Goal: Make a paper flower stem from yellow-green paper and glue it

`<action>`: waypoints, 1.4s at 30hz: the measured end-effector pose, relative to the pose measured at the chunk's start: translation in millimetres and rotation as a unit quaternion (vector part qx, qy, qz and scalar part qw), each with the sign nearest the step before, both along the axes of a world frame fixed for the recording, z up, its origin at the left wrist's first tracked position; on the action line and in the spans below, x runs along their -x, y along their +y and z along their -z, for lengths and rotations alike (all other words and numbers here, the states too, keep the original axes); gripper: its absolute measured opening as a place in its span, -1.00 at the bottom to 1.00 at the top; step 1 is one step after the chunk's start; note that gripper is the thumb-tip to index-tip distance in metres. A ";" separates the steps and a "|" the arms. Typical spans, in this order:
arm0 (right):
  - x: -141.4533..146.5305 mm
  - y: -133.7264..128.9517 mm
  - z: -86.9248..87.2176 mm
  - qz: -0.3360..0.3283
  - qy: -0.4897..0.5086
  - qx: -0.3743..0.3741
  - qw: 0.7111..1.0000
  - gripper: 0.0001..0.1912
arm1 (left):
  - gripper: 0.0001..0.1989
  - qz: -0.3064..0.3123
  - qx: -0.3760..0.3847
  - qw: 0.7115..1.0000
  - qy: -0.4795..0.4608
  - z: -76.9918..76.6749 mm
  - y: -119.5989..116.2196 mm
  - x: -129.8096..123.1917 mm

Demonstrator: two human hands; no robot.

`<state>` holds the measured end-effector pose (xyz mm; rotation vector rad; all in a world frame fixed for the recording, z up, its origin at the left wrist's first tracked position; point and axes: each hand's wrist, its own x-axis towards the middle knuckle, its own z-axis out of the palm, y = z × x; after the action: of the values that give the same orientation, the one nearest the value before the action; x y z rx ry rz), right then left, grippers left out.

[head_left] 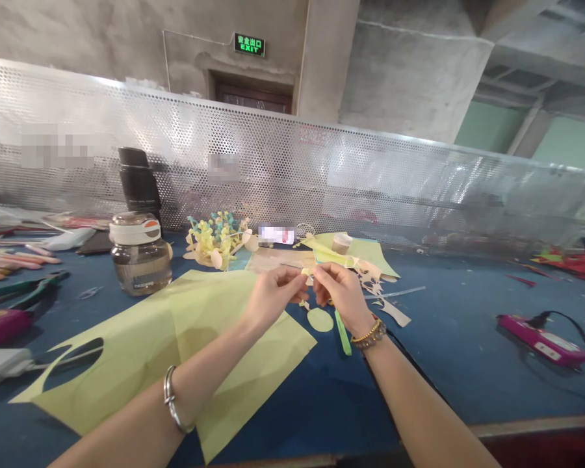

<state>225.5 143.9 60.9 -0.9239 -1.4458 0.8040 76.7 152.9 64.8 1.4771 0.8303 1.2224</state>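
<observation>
My left hand and my right hand meet above the middle of the table, fingertips pinched together on a small pale-yellow piece. Fingers cover most of it, so its exact shape is unclear. Just below them lies a yellow-green oval cutout. A bright green, narrow tool rests beside my right wrist, its upper end partly hidden. Under my left forearm spreads a large pale-yellow sheet with an oval hole at its left. Cut-out scraps lie beyond my right hand.
A lidded clear bottle and a black bottle stand at the left, near yellow and blue flower-like pieces. Green-handled pliers lie far left. A purple device with a black cable sits right. A perforated metal panel borders the back.
</observation>
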 end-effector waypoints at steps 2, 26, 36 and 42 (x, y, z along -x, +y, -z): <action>-0.1 0.1 0.6 -0.003 -0.002 0.001 1.000 -0.74 | -0.81 0.000 0.002 1.000 -0.001 0.0 0.2 -0.1; -1.3 2.1 0.9 0.011 0.017 -0.009 1.000 -0.75 | -0.81 0.001 0.016 1.000 -0.027 -1.0 0.7 0.4; -1.8 0.5 0.9 0.000 0.012 -0.003 1.000 -0.76 | -0.84 -0.013 0.016 0.999 -0.026 -1.2 1.8 1.0; 0.4 -0.7 -1.7 -0.008 0.002 0.007 1.000 -0.74 | -0.84 -0.021 0.007 0.999 -0.023 -2.1 1.0 1.2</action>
<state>225.1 143.2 62.6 -0.9212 -1.4467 0.8293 75.6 153.9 66.9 1.4216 0.8412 1.2759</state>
